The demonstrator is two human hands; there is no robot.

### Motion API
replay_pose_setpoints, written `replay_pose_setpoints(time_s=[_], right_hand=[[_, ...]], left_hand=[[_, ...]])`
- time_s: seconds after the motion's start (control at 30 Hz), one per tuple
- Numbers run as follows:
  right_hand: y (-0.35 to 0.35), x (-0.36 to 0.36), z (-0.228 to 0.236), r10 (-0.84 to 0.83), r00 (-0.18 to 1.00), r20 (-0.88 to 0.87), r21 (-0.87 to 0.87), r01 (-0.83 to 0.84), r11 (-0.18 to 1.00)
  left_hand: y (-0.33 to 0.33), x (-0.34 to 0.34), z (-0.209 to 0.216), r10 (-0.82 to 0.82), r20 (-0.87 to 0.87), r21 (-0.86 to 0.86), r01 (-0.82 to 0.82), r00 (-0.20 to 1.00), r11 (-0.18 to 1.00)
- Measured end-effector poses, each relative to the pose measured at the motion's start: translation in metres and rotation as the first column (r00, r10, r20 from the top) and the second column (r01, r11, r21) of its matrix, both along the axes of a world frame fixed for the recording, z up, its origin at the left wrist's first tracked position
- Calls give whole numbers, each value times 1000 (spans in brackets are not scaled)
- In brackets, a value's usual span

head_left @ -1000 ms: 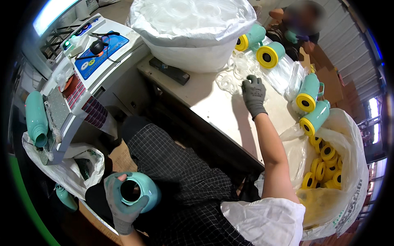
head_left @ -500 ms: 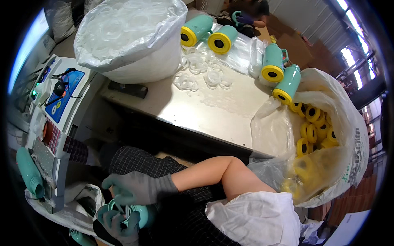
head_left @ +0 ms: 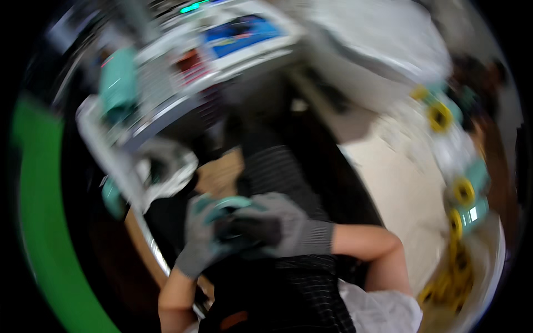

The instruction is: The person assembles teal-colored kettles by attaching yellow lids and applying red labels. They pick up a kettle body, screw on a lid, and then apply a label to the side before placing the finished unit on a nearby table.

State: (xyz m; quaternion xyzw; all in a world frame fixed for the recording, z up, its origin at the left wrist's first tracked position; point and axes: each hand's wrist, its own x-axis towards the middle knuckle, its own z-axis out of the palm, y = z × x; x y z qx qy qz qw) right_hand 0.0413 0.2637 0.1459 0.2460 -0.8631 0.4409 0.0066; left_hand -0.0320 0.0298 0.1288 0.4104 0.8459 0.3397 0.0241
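Motion smears the whole head view. In front of my lap, both grey-and-teal gloved hands close round a teal jug (head_left: 235,202), whose curved rim shows between them. My left hand (head_left: 201,236) grips its left side with the fingers bent. From the right, my right hand (head_left: 280,222) wraps over it, its fingertips partly hidden in the dark middle. Most of the jug's body is covered by the gloves. Another teal jug (head_left: 118,83) lies on the machine at the upper left.
A white machine with a blue panel (head_left: 241,36) stands ahead. Below it hangs an open white bag (head_left: 180,172). At right, a pale table (head_left: 388,188) carries teal jugs with yellow bases (head_left: 462,190) beside a bag of yellow rings (head_left: 452,283). A large white sack (head_left: 383,44) stands behind.
The view has swung left, so the table and sacks now sit farther right. My hands have come up and together around the jug, nearer the middle of the view.
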Motion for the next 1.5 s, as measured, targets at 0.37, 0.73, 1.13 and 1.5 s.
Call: replay_pose_setpoints(time_s=[0.37, 0.73, 1.13, 1.5], right_hand=[[-44, -15, -17, 16, 901, -433, 243, 99, 965], [-35, -16, -22, 48, 899, -435, 212, 51, 976], [34, 72, -51, -523, 844, -115, -212, 494, 843], [91, 137, -79, -345, 455, 821, -468, 882, 50]], left_hand=[[-5, 7, 40, 94, -342, -281, -197, 935, 939], [14, -43, 67, -353, -72, -544, 260, 933, 798], [22, 8, -34, 41, -56, 180, -31, 998, 983], [65, -129, -58, 223, 537, 438, -494, 814, 751]])
